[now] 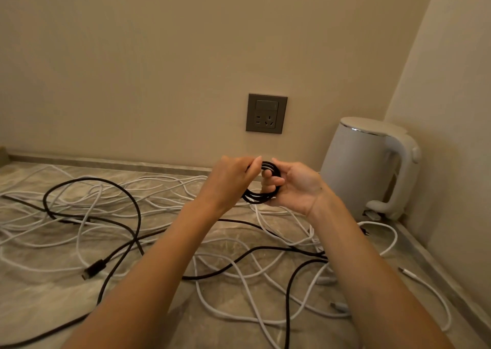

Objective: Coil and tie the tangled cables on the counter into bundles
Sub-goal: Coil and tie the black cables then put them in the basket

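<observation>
The black cable coil [255,198] in the grip looks matt, the counter [39,303] below like shiny stone, the kettle [353,168] beside it smooth white plastic.

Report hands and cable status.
Left hand, right hand both grip coiled black cable. Loose white cables, black cables tangled on marble counter.

White kettle [358,168] stands upright in the worktop's [39,303] far right corner, handle toward the side wall, chrome band under the lid. Grey socket plate [266,113] with rocker switch on back wall, left of kettle. Low upstand [106,160] along far edge.
</observation>
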Available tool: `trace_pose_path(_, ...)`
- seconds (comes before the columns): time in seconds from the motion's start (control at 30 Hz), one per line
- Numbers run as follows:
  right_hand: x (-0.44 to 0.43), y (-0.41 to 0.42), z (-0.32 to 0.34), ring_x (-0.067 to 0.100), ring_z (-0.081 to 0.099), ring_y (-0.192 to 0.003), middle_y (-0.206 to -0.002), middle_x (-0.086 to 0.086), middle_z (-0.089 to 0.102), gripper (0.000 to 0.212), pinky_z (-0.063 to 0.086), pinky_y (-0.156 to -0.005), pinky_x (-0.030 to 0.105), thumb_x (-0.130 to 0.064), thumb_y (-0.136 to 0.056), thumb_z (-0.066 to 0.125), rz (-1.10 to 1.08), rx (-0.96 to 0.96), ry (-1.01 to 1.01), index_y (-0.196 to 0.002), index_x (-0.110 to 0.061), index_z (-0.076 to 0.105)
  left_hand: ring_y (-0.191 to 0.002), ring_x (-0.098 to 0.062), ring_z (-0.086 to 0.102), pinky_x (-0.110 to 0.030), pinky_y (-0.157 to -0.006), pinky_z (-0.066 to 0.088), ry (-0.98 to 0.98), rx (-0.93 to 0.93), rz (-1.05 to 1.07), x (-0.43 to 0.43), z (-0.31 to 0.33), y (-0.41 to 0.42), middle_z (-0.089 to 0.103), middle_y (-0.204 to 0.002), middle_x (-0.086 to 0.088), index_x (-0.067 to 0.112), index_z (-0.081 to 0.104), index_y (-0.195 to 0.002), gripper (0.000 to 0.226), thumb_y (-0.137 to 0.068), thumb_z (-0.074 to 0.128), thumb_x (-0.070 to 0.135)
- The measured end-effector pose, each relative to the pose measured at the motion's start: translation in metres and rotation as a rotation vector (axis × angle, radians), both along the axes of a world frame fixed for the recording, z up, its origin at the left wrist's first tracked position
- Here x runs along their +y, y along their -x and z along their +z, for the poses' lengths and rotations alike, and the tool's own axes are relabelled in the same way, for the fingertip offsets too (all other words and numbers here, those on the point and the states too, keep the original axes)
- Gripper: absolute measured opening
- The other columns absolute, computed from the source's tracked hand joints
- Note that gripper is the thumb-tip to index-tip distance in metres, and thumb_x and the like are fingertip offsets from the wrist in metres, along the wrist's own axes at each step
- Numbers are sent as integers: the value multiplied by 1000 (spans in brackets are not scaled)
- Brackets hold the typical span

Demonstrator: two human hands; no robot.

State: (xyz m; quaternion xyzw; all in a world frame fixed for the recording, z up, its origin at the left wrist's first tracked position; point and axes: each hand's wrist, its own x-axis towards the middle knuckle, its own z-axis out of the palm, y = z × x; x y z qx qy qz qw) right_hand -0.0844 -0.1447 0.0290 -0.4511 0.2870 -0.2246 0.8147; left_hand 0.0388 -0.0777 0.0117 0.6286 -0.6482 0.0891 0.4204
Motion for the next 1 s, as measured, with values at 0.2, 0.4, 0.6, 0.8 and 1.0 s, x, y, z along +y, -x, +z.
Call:
trace_pose_path(0.2, -1, -11, -7, 5, 22, -48, -49, -7, 37, 33, 25, -54, 16, -22, -103, 32, -121, -130, -80, -73, -13, 43, -46, -12, 39, -27, -51, 28, -57, 195, 88, -1, 3, -2, 43, -47, 3, 10, 53, -61, 44, -97, 43, 33)
trace_pose_path(0.4, -8, -17, -14, 4, 27, -36, -44, -6, 41, 31, 25, -49, 15, -21, -103, 35, -201, -191, -89, -73, -13, 40, -53, -17, 49, -30, -60, 43, -163, 502, 102, -1, 9, -3, 59, -63, -13, -4, 67, -79, 50, -93, 48, 40)
trace_pose_path(0.6, -15, -16, -14, 4, 29, -36, -43, -5, 41, 26, 27, -47, 16, -20, -103, 35, -332, -247, -91, -78, -13, 40, -72, -15, 62, -18, -65, 54, -329, 831, -62, 1, 9, -5, 62, -92, -13, 1, 57, -110, 39, -76, 74, 10)
trace_pose_path(0.8, -17, -18, -16, 4, 28, -40, -55, -3, 40, 19, 28, -47, 17, -20, -102, 38, -455, -264, -54, -86, -12, 42, -67, -15, 64, -19, -54, 55, -291, 872, -70, 7, 15, -3, 60, -88, -12, 5, 51, -113, 46, -73, 74, 1)
trace_pose_path(1.0, -10, -22, -14, 5, 25, -47, -60, -3, 38, 20, 29, -44, 16, -21, -103, 35, -389, -298, -92, -86, -12, 41, -66, -19, 64, -22, -57, 57, -41, 992, -123, 5, 12, -4, 60, -79, -13, 4, 54, -95, 33, -71, 72, -9)
